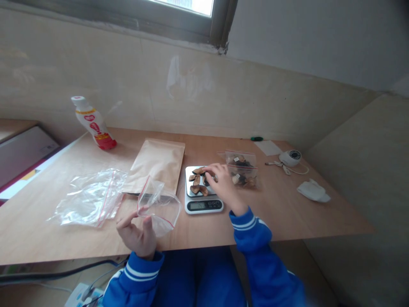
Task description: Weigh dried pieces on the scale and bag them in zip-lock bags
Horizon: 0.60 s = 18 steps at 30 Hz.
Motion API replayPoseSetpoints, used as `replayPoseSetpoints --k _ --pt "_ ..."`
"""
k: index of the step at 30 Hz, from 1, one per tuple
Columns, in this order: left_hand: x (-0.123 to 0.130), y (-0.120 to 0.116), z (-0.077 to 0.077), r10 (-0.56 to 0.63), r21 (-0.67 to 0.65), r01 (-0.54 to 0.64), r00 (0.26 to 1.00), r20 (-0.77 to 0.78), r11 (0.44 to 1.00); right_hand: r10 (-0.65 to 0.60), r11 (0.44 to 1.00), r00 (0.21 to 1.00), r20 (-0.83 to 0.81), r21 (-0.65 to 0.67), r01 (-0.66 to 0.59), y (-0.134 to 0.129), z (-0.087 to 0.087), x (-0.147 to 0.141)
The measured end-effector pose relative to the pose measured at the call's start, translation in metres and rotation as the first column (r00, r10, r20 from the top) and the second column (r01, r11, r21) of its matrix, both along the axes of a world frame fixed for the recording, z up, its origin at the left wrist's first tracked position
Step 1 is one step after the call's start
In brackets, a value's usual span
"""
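Hands well apart. Left hand (137,236) pinching clear zip-top plastic bag (159,204) by the rim, prob to keep the mouth open. Right hand (222,183) on dark brown dried slices (198,181) atop flat silver digital kitchen scale (203,205), grip unclear, display uncovered so readable.

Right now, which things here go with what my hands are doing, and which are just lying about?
In use: left hand holding a clear zip bag; right hand on dried slices; digital kitchen scale under them; clear bag of more slices.

Lying about: plastic bottle, kraft paper pouch, flattened zip bag, white cloth, corded white device.
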<state>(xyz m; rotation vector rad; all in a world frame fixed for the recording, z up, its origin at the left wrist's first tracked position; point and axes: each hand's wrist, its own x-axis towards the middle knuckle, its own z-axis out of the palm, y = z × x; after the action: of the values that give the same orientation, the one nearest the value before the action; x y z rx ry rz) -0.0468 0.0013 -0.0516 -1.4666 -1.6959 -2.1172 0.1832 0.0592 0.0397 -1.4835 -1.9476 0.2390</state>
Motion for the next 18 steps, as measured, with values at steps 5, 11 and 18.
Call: replayPoseSetpoints --k 5,11,18 --pt "-0.001 0.000 -0.002 -0.115 0.025 0.114 0.993 0.042 0.993 0.195 0.973 0.934 0.298 -0.176 -0.147 0.043 0.004 -0.004" --pt "-0.003 -0.004 -0.003 -0.144 -0.054 0.145 0.989 0.017 0.988 0.296 0.934 0.913 0.282 -0.286 -0.215 0.063 -0.007 0.010" --pt "-0.001 -0.004 0.002 -0.131 -0.058 0.134 0.990 0.049 0.989 0.283 0.930 0.958 0.035 -0.254 -0.266 0.082 -0.006 0.005"
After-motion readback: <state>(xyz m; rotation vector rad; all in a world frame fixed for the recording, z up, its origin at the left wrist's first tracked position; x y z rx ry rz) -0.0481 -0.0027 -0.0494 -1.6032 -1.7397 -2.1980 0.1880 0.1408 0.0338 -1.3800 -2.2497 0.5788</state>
